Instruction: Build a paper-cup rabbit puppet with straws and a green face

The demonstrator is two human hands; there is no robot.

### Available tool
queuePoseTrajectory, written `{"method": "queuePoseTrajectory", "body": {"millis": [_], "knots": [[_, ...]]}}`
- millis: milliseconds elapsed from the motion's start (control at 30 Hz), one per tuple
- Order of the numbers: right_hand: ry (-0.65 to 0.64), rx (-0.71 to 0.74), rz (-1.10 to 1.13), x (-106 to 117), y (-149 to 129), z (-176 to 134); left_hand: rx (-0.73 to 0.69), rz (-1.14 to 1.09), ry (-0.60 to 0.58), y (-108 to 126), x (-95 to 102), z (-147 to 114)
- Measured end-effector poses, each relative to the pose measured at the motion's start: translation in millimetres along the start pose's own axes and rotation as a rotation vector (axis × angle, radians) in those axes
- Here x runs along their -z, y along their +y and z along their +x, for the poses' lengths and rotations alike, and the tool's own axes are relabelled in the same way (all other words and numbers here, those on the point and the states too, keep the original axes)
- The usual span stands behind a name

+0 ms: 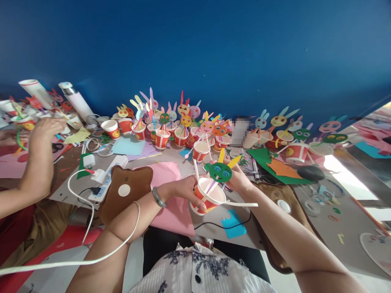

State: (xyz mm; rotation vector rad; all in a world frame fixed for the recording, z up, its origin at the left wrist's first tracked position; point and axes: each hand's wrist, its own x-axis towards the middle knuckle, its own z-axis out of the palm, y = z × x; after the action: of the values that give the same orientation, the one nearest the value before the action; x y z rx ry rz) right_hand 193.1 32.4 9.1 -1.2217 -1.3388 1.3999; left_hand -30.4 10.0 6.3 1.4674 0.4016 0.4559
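The grey counter (320, 228) runs left to right under a blue wall, its far edge lined with a row of red paper cups topped with coloured bunny faces (180, 130). A pink paper sheet (171, 175) lies near the middle. Above it, the left hand (183, 191) has its grip closed round a red-and-white paper cup (209, 197). The right hand (241, 179) pinches a green paper bunny face with yellow ears (220, 171) just over the cup.
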Motion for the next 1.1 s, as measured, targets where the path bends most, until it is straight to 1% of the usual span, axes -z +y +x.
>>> {"method": "queuePoseTrajectory", "body": {"millis": [133,233,333,500,733,833,933,1000,1100], "knots": [[0.012,-0.006,-0.002,0,1,1,-0.021,-0.004,-0.001,0,-0.1,0],[0.018,0.002,0.017,-4,0,1,-0.023,-0.02,0.014,2,-1.3,1],[0.051,0.013,0.048,-10,-1,1,-0.032,-0.029,0.027,4,-2.1,2],[0.081,-0.012,0.092,-16,-5,2,-0.052,-0.033,0.037,6,-2.2,1],[0.056,-0.044,0.096,-11,-14,2,-0.044,-0.046,0.038,0,-2.3,2],[0.044,-0.052,0.096,-9,-14,3,-0.051,0.001,0.081,-4,-3.0,4],[0.017,-0.042,0.096,-8,-13,5,-0.078,0.061,0.091,-5,-5.0,5],[0.0,-0.013,0.049,-6,-15,6,-0.099,0.139,0.09,-4,-6.3,5],[-0.017,0.015,-0.095,-2,-22,8,-0.117,0.3,0.131,-6,-6.6,6]]}}
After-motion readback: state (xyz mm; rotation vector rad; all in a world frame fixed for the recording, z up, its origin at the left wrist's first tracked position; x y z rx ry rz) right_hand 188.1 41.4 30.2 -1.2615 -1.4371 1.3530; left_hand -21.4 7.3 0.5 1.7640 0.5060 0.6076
